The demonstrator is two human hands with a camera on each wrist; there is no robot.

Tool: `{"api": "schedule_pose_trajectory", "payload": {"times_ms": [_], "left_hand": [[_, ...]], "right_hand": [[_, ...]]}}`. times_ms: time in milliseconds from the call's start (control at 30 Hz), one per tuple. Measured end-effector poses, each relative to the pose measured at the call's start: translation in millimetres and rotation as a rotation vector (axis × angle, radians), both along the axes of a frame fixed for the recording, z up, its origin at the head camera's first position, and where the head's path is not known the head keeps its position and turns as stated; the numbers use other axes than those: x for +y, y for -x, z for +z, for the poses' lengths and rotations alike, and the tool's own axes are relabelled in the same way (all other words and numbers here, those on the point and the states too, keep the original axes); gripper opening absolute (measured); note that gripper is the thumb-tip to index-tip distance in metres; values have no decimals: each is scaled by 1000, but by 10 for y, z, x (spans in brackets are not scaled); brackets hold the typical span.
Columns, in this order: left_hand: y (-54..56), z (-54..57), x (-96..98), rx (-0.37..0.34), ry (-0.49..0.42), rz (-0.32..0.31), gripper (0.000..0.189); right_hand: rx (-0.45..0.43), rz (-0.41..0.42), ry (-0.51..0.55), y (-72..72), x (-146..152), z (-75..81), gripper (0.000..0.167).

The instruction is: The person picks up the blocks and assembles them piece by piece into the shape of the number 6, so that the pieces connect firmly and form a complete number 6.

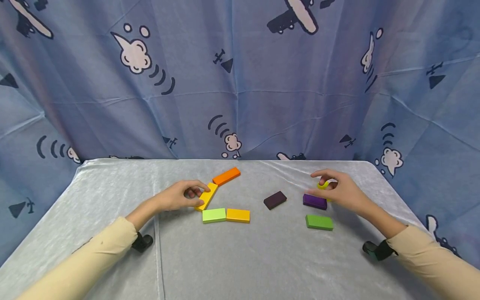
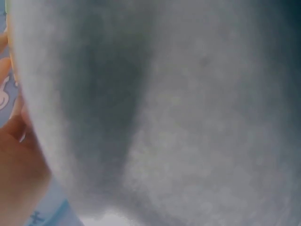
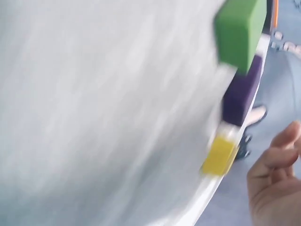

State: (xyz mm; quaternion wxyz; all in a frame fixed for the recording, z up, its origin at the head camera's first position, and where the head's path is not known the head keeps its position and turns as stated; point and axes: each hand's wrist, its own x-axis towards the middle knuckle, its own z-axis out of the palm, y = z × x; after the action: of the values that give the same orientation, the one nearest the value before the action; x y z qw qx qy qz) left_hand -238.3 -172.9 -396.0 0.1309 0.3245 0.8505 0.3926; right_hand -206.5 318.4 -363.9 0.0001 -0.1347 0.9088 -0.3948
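Grey cloth point(image 1: 262, 258): at eleven o'clock my left hand point(image 1: 176, 196) pinches an amber block point(image 1: 210, 196), where a careless twist could knock the neighbouring orange block point(image 1: 226, 176) askew; at one, my right hand point(image 1: 343, 191) arches, fingers parted, by a lemon-yellow block point(image 3: 219, 156).

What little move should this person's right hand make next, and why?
Probably lower the right hand and pinch the bright yellow block: that block lies on the pale grey cloth close by, and the right wrist view shows a gap between block and hand.
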Motion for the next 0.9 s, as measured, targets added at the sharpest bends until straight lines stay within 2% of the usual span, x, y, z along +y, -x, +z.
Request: {"api": "schedule_pose_trajectory", "payload": {"times_ms": [400,667,900], "left_hand": [[-20,13,0,-11,-9,3,36],[-21,22,5,-7,-12,-2,37],[-13,13,-1,-3,-11,-6,37]], "right_hand": [[28,57,-27,123,523,-123,48],[-17,151,-12,220,836,-186,64],[-102,183,-75,264,906,-189,77]]}}
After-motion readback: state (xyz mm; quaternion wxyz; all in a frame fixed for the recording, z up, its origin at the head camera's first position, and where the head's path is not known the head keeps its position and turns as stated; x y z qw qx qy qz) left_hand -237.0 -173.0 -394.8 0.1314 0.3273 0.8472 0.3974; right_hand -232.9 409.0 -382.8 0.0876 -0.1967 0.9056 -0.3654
